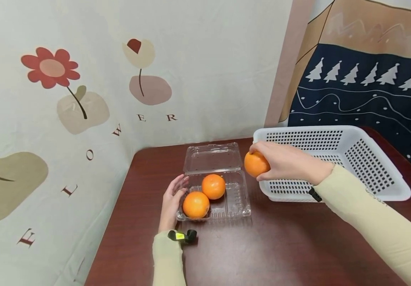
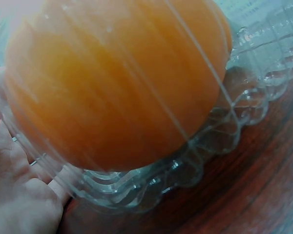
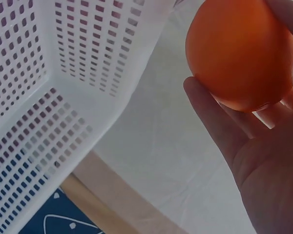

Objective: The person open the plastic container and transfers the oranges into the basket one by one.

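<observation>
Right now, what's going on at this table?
A person's right grip holds an orange up, in the head view between a clear plastic container and a white basket. The container's lid is open, and two more oranges sit inside. The left grip is at the container's left side; whether it is pressing there, I can't tell.

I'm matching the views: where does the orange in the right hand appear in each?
Head: held orange right of centre, in the right hand.
Left wrist: not there; another orange shows, inside the clear box.
Right wrist: held orange at upper right.
Head and right wrist share the white basket.
</observation>
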{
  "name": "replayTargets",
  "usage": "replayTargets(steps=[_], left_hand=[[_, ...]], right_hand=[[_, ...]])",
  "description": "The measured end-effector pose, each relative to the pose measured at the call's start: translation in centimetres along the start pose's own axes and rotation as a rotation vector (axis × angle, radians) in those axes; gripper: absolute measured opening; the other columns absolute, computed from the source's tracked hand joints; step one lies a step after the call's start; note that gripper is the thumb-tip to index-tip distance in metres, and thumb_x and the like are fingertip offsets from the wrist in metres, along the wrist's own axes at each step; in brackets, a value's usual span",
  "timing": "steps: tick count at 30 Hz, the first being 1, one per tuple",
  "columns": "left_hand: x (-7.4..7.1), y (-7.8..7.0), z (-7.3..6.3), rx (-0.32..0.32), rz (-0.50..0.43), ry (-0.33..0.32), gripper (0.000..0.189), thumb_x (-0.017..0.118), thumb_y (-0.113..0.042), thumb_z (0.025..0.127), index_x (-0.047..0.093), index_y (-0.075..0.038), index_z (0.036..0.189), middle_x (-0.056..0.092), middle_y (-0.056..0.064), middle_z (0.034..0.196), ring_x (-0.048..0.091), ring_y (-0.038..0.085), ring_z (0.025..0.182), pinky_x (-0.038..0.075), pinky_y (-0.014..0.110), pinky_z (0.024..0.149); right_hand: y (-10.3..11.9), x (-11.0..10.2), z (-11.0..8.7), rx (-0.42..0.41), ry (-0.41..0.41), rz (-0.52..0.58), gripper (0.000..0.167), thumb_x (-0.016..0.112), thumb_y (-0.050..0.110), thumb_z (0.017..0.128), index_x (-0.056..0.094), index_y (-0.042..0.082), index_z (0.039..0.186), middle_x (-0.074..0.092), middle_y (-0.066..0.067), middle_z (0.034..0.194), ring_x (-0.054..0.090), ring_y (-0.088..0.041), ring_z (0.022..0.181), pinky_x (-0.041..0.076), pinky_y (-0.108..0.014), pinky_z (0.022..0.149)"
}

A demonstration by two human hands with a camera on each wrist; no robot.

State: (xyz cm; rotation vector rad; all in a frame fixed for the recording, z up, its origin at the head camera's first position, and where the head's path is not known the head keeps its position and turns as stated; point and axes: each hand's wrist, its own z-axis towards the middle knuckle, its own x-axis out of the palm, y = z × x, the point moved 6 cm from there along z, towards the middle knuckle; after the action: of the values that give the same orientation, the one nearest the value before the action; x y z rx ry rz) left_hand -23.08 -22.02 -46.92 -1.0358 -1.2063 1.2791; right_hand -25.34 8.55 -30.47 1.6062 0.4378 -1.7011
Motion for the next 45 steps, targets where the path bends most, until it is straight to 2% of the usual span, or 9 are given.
replayTargets(steps=[6,16,24,30,36,45], left_hand=[[0.0,0.0,0.1,0.015,0.017,-0.006,0.042,0.043,0.002,0.09,0.046,-0.016,0.128,0.052,0.004,0.124,0.047,0.018,0.115,0.041,0.025,0.091],[0.2,-0.1,0.1,0.013,0.0,0.001,0.043,0.042,0.003,0.09,0.046,-0.014,0.129,0.051,0.006,0.125,0.045,0.022,0.117,0.041,0.024,0.091],[0.4,-0.1,0.1,0.012,0.008,0.003,0.043,0.042,0.003,0.09,0.043,-0.011,0.13,0.051,0.005,0.125,0.045,0.022,0.117,0.04,0.024,0.092],[0.4,-0.1,0.1,0.011,0.01,0.01,0.043,0.042,0.002,0.09,0.043,-0.012,0.131,0.051,0.006,0.126,0.044,0.022,0.118,0.04,0.025,0.092],[-0.1,-0.4,0.1,-0.007,0.024,-0.005,0.042,0.043,0.001,0.091,0.045,-0.016,0.129,0.051,0.004,0.125,0.046,0.018,0.116,0.04,0.026,0.093],[0.6,-1.5,-0.4,-0.024,0.013,0.028,0.043,0.042,0.002,0.091,0.038,-0.006,0.133,0.046,0.014,0.13,0.042,0.026,0.12,0.038,0.03,0.095]], right_hand=[[-0.4,-0.5,0.0,0.0,0.008,-0.019,0.065,0.078,0.039,0.063,0.046,0.016,0.114,0.051,0.004,0.098,0.049,-0.012,0.083,0.046,-0.028,0.072],[-1.4,-1.2,-0.2,0.035,-0.014,-0.072,0.059,0.076,0.036,0.064,0.046,0.018,0.111,0.053,0.005,0.092,0.049,-0.011,0.077,0.045,-0.026,0.067],[-2.5,-1.5,-0.3,0.062,-0.002,-0.073,0.06,0.077,0.034,0.063,0.045,0.017,0.111,0.051,0.004,0.092,0.049,-0.012,0.08,0.045,-0.026,0.068],[-3.2,-1.9,-0.4,0.091,-0.015,-0.081,0.06,0.079,0.036,0.061,0.046,0.02,0.109,0.05,0.007,0.089,0.048,-0.012,0.078,0.043,-0.026,0.067],[-3.9,-2.1,-0.3,0.109,-0.017,-0.062,0.066,0.078,0.042,0.061,0.044,0.019,0.112,0.052,0.004,0.094,0.05,-0.013,0.08,0.046,-0.028,0.069],[-5.6,-2.6,-1.0,0.194,-0.019,-0.061,0.067,0.076,0.041,0.064,0.044,0.017,0.117,0.054,0.0,0.096,0.051,-0.015,0.077,0.047,-0.03,0.066]])
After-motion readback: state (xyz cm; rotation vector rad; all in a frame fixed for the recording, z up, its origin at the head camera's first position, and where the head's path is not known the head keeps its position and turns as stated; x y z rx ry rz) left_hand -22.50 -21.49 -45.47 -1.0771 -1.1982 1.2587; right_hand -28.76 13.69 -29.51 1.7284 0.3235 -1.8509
